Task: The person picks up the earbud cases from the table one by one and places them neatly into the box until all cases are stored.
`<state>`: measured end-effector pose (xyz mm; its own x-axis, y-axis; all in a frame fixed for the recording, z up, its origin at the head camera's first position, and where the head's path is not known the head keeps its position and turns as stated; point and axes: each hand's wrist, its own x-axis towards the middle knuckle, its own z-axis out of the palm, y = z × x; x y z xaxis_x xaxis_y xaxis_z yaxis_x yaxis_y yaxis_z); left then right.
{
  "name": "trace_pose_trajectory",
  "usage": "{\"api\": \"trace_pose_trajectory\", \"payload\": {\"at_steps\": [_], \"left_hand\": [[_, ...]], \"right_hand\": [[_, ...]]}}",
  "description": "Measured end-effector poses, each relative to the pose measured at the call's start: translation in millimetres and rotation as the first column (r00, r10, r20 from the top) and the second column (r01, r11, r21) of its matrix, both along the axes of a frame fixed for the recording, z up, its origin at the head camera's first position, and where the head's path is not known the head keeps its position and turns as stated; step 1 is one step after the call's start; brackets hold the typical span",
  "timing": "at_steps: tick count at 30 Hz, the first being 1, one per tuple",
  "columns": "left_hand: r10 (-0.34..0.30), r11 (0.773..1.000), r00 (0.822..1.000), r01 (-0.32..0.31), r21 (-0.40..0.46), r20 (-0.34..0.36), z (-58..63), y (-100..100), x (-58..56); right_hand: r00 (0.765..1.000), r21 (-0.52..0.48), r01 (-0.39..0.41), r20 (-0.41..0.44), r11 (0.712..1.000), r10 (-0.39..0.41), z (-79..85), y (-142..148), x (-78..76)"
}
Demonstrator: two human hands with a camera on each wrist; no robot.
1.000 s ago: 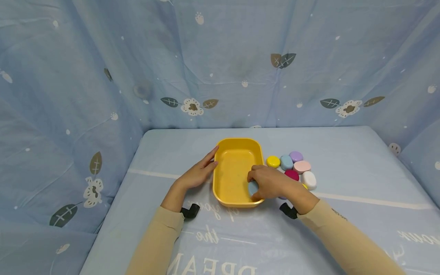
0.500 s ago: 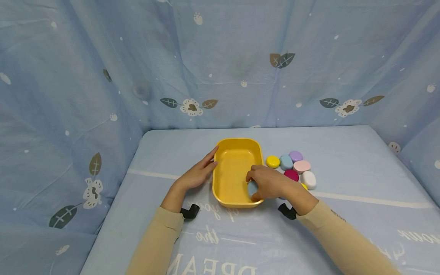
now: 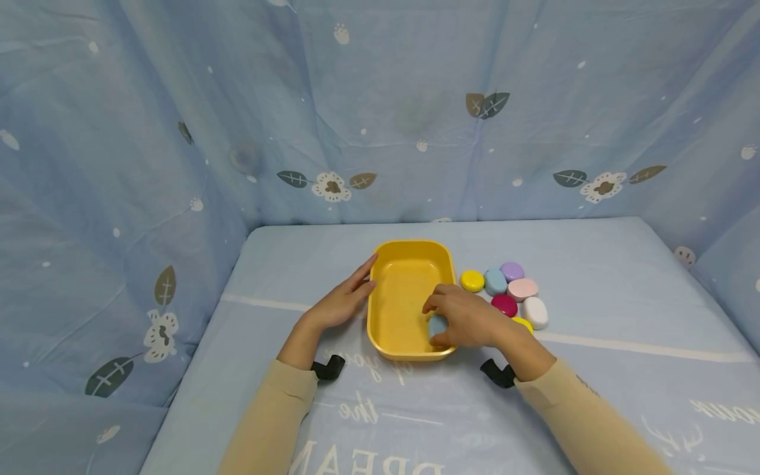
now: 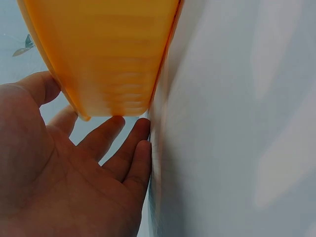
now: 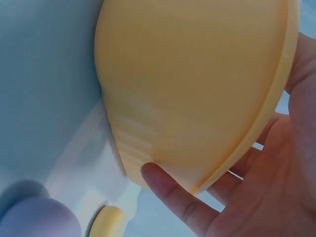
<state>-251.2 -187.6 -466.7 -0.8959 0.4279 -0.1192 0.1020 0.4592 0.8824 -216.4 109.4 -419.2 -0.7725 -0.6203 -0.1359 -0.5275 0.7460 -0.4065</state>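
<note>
Blue piece (image 3: pixel 438 324) inside tray (image 3: pixel 393 303); right hand (image 3: pixel 468 318) around it

We rest our left hand (image 3: pixel 337 303) against a yellow tray (image 3: pixel 399 290) while our right hand (image 3: pixel 469 316) curls round a light-blue pebble-like piece (image 3: pixel 437 324) inside it.

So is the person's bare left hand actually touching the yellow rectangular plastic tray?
Touching. The left wrist view shows the left hand with its thumb against the rim of the yellow tray, no visible gap.
</note>
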Motion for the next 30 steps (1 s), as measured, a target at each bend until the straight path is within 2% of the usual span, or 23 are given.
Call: {"api": "trace_pose_trajectory", "payload": {"at_steps": [9,16,30], "left_hand": [[0.002,1.0,1.0,-0.002,-0.004,-0.001,0.0,-1,0.1],[0.0,1.0,1.0,0.0,0.017,0.011,0.4,-1,2.9],[0.0,1.0,1.0,0.0,0.008,-0.001,0.7,1,2.8]], "right_hand": [[0.998,-0.103,0.037,-0.048,0.994,-0.043,-0.3,6,5.8],[0.997,-0.158,0.065,-0.032,0.985,-0.07,-2.6,10,8.3],[0.998,-0.269,0.052,-0.012,0.962,-0.058,1.2,22,3.0]]}}
